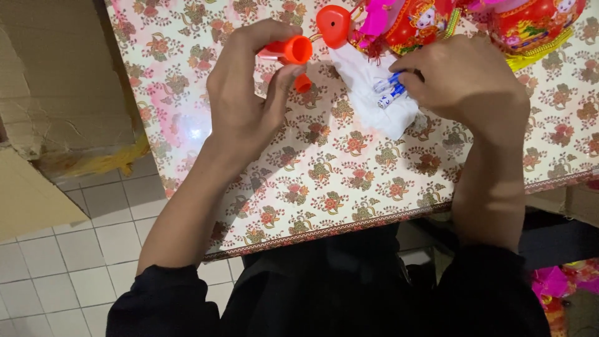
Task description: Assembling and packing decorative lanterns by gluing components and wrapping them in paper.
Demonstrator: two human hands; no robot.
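Item: orange tube (292, 50), closed in your left hand (246, 93), open mouth facing right. Item: small batteries (390, 92), pinched by your right hand (465, 84) over the white cloth (374, 112) on the bench (324, 181), just right of the tube; long axes roughly in line.

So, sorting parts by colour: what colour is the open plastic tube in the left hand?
Orange-red plastic tube, seen clearly in the head view.
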